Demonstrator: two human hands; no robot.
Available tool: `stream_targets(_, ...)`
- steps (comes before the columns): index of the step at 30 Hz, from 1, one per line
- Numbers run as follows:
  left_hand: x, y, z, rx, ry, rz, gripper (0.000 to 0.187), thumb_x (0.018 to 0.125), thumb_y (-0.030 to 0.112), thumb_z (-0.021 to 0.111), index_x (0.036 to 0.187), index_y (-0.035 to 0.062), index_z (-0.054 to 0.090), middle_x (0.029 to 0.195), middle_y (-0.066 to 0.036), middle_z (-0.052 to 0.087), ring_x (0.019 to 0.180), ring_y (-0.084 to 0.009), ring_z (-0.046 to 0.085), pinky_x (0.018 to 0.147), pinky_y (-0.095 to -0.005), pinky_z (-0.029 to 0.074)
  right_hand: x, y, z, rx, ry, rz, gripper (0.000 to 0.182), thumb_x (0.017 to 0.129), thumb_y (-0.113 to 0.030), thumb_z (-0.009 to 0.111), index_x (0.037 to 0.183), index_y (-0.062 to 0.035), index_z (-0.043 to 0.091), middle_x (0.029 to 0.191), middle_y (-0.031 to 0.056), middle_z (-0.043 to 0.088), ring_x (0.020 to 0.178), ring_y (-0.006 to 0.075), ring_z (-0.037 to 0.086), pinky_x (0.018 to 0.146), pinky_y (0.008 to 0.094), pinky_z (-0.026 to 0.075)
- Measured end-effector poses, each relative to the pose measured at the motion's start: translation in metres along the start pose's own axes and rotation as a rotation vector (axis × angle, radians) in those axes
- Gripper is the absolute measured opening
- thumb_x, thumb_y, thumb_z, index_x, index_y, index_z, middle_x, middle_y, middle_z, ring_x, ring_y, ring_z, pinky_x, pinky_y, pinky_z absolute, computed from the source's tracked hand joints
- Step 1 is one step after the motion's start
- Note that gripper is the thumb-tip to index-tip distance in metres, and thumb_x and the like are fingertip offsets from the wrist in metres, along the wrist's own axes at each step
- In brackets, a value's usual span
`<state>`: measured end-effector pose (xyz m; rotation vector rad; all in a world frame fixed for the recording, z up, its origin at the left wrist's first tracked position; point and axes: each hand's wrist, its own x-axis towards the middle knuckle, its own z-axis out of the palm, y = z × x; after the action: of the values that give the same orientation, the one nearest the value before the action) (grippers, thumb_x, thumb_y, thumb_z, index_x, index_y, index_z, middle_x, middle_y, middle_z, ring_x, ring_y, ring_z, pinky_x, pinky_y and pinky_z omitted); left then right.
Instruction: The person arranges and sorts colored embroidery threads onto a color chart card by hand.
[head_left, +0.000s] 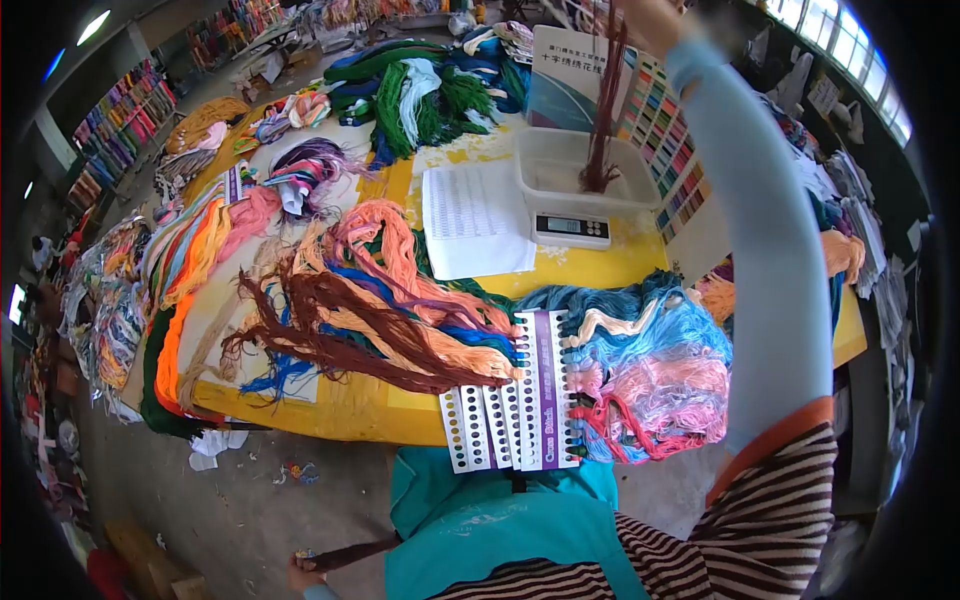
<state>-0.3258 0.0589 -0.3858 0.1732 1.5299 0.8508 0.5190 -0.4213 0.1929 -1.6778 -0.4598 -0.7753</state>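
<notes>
My right hand (655, 25), partly blurred at the top edge, is closed on a bundle of dark red thread (604, 110) that hangs down into a clear plastic tray (640, 195) on a scale (572, 230). Low at the left, beside my apron, my left hand (305, 572) is closed around the end of a dark maroon thread bundle (350, 553). Punched white cards (543, 390) with a purple strip lie at the table's front edge. Brown skeins (335, 310) spread left of them, and blue and pink skeins (655, 385) are looped along their right side.
A printed sheet (475, 220) lies on the yellow table (385, 425). Behind the tray stands a colour-chart board (580, 80). Green skeins (420, 100) are piled at the back, orange ones (200, 260) at the left. Racks of coloured thread (125, 120) line the far left.
</notes>
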Motion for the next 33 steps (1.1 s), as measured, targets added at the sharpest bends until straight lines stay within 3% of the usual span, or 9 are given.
stream_targets(1,0.003,-0.001,0.005,-0.008,-0.019,-0.065,0.048,0.099,0.028,0.051,0.059,0.02,0.026,0.049,0.006,0.025,0.039,-0.0096,0.023,0.036,-0.0261,0.022,0.012,0.072,0.001,-0.059,-0.081,-0.172,0.02,0.09,-0.021,0.06,0.098,-0.0051,0.07,0.081,0.0122,0.065,0.069,0.0161,0.055,0.06,0.0347,0.045)
stream_targets(2,0.001,-0.003,0.011,-0.014,-0.018,-0.061,0.048,0.099,0.028,0.051,0.059,0.02,0.026,0.049,0.006,0.025,0.039,-0.0096,0.023,0.036,-0.0261,0.022,-0.012,0.092,-0.002,-0.306,-0.235,-0.126,0.019,0.093,-0.022,0.059,0.099,-0.0077,0.069,0.074,0.0051,0.06,0.06,0.0143,0.052,0.053,0.0311,0.043)
stream_targets(4,-0.017,-0.013,0.026,-0.018,-0.219,-0.081,0.037,0.098,0.024,0.047,0.063,0.0191,0.036,0.05,0.005,0.03,0.038,-0.0078,0.025,0.033,-0.0233,0.023,-0.021,0.206,-0.01,-1.101,-0.698,-0.892,0.016,0.085,-0.019,0.058,0.09,-0.0144,0.072,0.096,0.0108,0.071,0.083,0.0316,0.069,0.073,0.0438,0.055)
stream_targets(5,-0.03,-0.015,0.037,-0.034,-0.257,-0.13,0.038,0.098,0.023,0.049,0.063,0.0189,0.034,0.051,0.005,0.027,0.038,-0.0081,0.024,0.033,-0.0237,0.023,-0.074,0.167,-0.02,-0.871,-0.729,-0.099,0.018,0.081,-0.023,0.061,0.089,-0.0123,0.073,0.091,0.0131,0.07,0.083,0.0327,0.068,0.073,0.0448,0.055)
stream_targets(8,-0.042,-0.024,0.068,0.073,-0.268,-0.129,0.031,0.098,0.026,0.049,0.069,0.0184,0.042,0.054,0.007,0.029,0.04,-0.0075,0.026,0.034,-0.0236,0.024,-0.149,0.176,-0.043,-1.178,-0.699,-0.176,0.017,0.079,-0.022,0.062,0.08,-0.007,0.069,0.083,0.0143,0.07,0.08,0.0347,0.067,0.07,0.0469,0.053)
stream_targets(12,-0.05,-0.035,0.097,0.14,-0.362,-0.14,0.021,0.1,0.027,0.05,0.084,0.0164,0.058,0.053,0.008,0.031,0.041,-0.0059,0.028,0.035,-0.0224,0.025,-0.194,0.17,-0.057,-1.122,-0.473,-0.3,0.012,0.083,-0.018,0.06,0.08,-0.0081,0.066,0.08,0.0103,0.069,0.081,0.0327,0.066,0.07,0.0486,0.048)
stream_targets(20,-0.083,-0.065,0.153,0.184,-0.505,-0.125,0.021,0.099,0.028,0.052,0.084,0.013,0.056,0.054,0.005,0.032,0.042,-0.0079,0.029,0.036,-0.0236,0.026,-0.268,0.156,-0.091,-0.92,-0.441,-0.437,0.015,0.08,-0.021,0.067,0.092,-0.0128,0.07,0.091,0.0048,0.07,0.102,0.0257,0.059,0.093,0.045,0.043)
stream_targets(24,-0.09,-0.074,0.163,0.153,-0.601,-0.209,0.021,0.099,0.027,0.051,0.084,0.0128,0.056,0.054,0.005,0.033,0.042,-0.0082,0.029,0.037,-0.0235,0.027,-0.288,0.145,-0.109,-0.885,-0.295,-0.369,0.026,0.079,-0.02,0.07,0.104,-0.0125,0.07,0.103,0.0054,0.068,0.11,0.0266,0.057,0.094,0.0451,0.043)
stream_targets(33,-0.114,-0.091,0.17,0.135,-0.595,-0.327,0.022,0.099,0.026,0.05,0.086,0.0108,0.059,0.053,0.005,0.038,0.039,-0.0085,0.03,0.035,-0.0228,0.027,-0.307,0.153,-0.134,-0.828,-0.221,-0.292,0.024,0.079,-0.013,0.067,0.103,-0.01,0.068,0.113,0.0069,0.064,0.113,0.0284,0.055,0.094,0.0438,0.044)
